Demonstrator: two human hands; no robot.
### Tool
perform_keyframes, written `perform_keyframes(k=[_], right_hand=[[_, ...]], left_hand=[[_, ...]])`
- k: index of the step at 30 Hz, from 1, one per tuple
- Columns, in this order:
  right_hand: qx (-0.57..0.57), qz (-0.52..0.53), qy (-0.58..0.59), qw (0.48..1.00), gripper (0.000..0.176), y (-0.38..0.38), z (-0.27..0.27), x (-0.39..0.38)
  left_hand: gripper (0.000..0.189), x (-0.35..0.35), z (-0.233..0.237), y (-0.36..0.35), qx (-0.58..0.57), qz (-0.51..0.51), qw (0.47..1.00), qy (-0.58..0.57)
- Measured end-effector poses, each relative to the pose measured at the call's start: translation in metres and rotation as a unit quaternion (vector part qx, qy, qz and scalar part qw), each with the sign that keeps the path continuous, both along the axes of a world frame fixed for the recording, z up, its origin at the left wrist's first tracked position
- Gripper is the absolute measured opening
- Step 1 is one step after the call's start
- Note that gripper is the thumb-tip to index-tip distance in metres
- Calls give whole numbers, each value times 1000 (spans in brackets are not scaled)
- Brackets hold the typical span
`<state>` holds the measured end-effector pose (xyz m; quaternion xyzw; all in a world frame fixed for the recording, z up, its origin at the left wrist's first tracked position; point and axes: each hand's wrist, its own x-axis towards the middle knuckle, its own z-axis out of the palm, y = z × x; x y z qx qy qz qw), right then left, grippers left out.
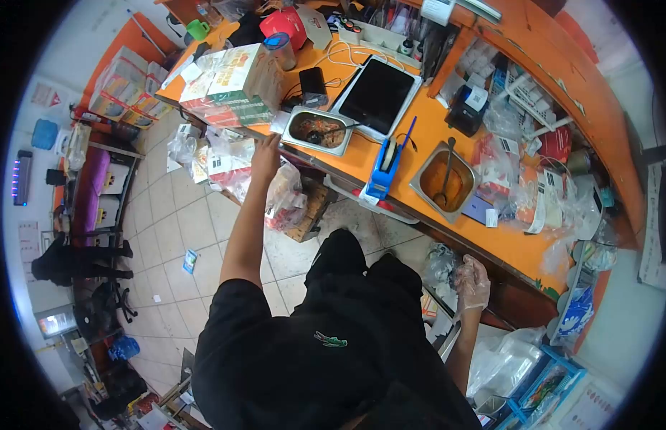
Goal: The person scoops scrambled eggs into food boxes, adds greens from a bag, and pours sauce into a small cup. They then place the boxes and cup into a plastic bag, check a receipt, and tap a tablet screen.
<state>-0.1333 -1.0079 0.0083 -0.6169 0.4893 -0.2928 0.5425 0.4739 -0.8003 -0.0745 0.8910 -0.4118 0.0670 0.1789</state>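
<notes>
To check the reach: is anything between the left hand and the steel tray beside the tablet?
Nothing visible. The left hand is at the counter edge beside the steel tray; the wrapped boxes lie on its other side.

Tablet (379, 93), blue tape dispenser (385, 166) (standing upright) and green mug (197, 29) on orange counter (432, 123).

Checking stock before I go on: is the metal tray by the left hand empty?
Not empty: the metal tray holds dark reddish food with a spoon in it, beside the left hand.

Steel tray (289, 129) of reddish food (315, 129), spoon (340, 130) inside
</notes>
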Motion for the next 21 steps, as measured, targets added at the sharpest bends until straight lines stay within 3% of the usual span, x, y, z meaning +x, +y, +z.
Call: perform_keyframes(k=[3,6,10,13,16,21], right_hand=[[120,-5,44,992,29,-2,30,42],[69,-17,17,997,30,13,0,63],[91,-19,16,996,31,44,-21,106],[109,61,69,990,32,51,22,166],[139,7,-18,990,31,57,21,185],[153,-46,0,987,29,57,32,199]], left_hand=[[57,32,17,-17,68,-76,994,-43],[73,53,9,-25,123,-101,987,-32],[73,65,19,-23,146,-136,980,-14],[67,81,18,-28,136,-189,973,0],[70,86,39,-26,161,-217,963,13],[75,100,40,0,226,-287,931,5]])
